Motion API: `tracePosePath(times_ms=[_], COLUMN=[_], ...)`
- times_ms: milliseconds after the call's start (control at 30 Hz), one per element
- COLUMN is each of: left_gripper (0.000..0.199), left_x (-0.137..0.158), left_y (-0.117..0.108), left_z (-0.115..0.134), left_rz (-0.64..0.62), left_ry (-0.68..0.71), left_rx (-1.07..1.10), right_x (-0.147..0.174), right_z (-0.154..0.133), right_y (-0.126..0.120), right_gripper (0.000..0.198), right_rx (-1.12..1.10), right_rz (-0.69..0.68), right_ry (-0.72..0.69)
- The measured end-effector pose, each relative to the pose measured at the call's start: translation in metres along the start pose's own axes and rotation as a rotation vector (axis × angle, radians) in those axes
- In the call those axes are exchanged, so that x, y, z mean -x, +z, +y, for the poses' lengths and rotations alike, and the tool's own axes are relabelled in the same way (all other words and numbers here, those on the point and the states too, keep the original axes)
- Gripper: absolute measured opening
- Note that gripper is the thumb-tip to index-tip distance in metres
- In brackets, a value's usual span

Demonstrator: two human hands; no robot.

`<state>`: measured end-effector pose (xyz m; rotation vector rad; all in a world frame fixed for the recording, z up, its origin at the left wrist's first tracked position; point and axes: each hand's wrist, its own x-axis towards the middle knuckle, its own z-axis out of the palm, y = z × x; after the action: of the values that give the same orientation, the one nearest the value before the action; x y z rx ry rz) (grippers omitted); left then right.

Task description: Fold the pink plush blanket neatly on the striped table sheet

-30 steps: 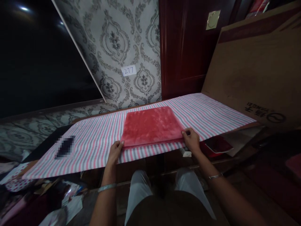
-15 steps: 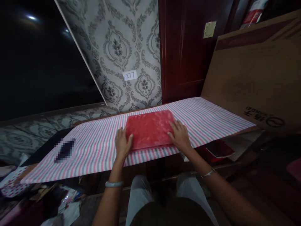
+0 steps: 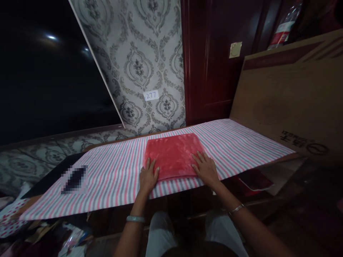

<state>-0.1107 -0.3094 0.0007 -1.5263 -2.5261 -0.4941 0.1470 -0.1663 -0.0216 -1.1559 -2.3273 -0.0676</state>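
Note:
A folded red cloth (image 3: 174,155) with a plush-looking surface lies flat on a striped pink, grey and white cover (image 3: 115,171). At its near left corner rests my left hand (image 3: 148,176), fingers stretched out and partly over the edge. My right hand (image 3: 206,167) lies on the right edge, fingers spread and the fingertips on the fabric. Neither hand is wrapped around anything. The layers of the fold show along the near edge.
A large cardboard box (image 3: 289,92) stands at the right, with a plastic bottle (image 3: 284,30) behind it. A dark screen (image 3: 53,71) is at the left. A blurred dark item (image 3: 75,179) lies on the cover's left. Clutter (image 3: 72,237) sits below left.
The camera view has tilted up a little, so the scene sits lower. My left hand has slid slightly right and nearer along the red cloth's left edge. The cloth looks much the same.

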Motion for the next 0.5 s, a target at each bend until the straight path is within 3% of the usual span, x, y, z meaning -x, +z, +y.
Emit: tracePosePath(times_ms=[267, 433, 500], left_gripper=[0.049, 0.063, 0.06], left_x=[0.012, 0.039, 0.044], left_y=[0.009, 0.011, 0.007], left_z=[-0.029, -0.06, -0.067], left_rz=[0.125, 0.193, 0.192], left_ry=[0.147, 0.327, 0.381], left_rx=[0.184, 0.176, 0.126], right_x=[0.014, 0.042, 0.047], right_z=[0.024, 0.053, 0.059], right_y=[0.015, 0.021, 0.02], right_gripper=[0.05, 0.066, 0.07], right_rx=[-0.167, -0.28, -0.302], right_rz=[0.096, 0.127, 0.117], right_ry=[-0.068, -0.186, -0.212])
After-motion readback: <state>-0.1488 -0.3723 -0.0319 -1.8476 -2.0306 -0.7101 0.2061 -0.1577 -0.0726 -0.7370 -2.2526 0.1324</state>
